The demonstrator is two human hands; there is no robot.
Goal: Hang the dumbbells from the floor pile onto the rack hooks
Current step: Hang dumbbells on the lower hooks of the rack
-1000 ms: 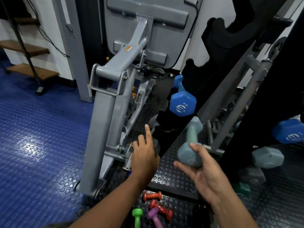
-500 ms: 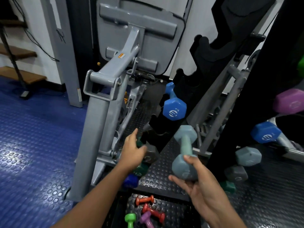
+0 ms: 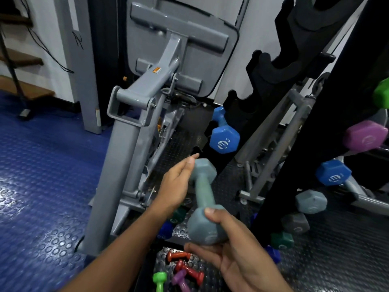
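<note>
Far left of frame: blue studded floor mat (image 3: 37,186), an open stretch running from the left edge to the grey machine frame (image 3: 124,157), which leans through the centre-left.

Centre: left hand (image 3: 176,182), fingers straight and together, fingertips touching the far head of the grey-blue dumbbell (image 3: 205,199). It grips nothing. The dumbbell is held in the air, tilted, far head up toward the black rack post (image 3: 259,102), near head low.

Lower centre: right hand (image 3: 233,249) clamped on the dumbbell's near head, thumb over the top, fingers curled beneath.

Bottom centre, on the black studded mat (image 3: 336,260): floor pile of small dumbbells, two red (image 3: 185,264), one green (image 3: 159,280), one purple (image 3: 180,280), touching or just beside one another. A dark green and a blue dumbbell lie partly hidden behind the left forearm.

Centre-right: rack post with notched hooks; a blue dumbbell (image 3: 223,135) sits in a lower notch, notches above it unoccupied. A narrow gap separates machine frame and post.

Right edge: second rack upright (image 3: 328,123) carrying, top to bottom, green (image 3: 382,95), purple (image 3: 366,137), blue (image 3: 333,172), grey-blue (image 3: 311,201), dark grey (image 3: 295,223) and small green (image 3: 282,240) dumbbells.
</note>
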